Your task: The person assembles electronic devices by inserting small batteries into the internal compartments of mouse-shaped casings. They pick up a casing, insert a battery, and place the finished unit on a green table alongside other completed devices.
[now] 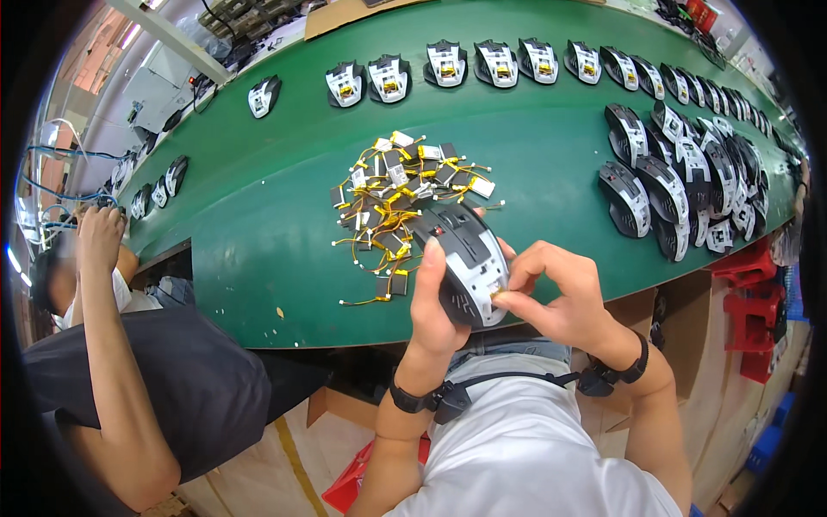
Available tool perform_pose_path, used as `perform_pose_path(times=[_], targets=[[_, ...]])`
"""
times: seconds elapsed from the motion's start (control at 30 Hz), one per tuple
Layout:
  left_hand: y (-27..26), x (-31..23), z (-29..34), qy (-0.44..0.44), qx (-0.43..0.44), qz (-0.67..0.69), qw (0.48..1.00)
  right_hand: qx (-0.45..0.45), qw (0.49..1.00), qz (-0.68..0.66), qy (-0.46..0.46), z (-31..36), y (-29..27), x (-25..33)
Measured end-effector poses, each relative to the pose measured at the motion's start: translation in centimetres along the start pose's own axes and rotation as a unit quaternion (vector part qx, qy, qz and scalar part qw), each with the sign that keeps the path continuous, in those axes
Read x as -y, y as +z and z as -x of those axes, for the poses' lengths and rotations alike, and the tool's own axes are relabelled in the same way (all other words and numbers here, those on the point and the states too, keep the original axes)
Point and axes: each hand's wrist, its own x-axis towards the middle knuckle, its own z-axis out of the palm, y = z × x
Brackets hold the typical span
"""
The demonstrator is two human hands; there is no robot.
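My left hand is wrapped round a black and grey-white computer mouse, tilted above the near edge of the green table. The mouse's underside parts and an open recess face me. My right hand pinches at the recess near its lower end; a small yellowish bit shows at the fingertips, too small to name. Just beyond the mouse lies a loose pile of small flat batteries with yellow tape and thin coloured wires ending in white plugs. The mouse covers part of that pile.
Mice with yellow-taped batteries stand in a curved row along the far side of the green table. A heap of mice lies on the right. At the left, a co-worker's arm is raised. Red stools stand right.
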Motion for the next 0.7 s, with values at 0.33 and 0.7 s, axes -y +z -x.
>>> perform_pose_path(times=[0.33,0.7], targets=[[-0.4,-0.2,0.0,0.003,-0.042,0.052,0.998,0.053,0.94,0.213,-0.261,0.2,-1.2,-0.1],[2.0,1.2,-0.3,0.222,-0.134,-0.005,0.966,-0.148,0.987,0.051,-0.044,0.3,3.2,1.5]])
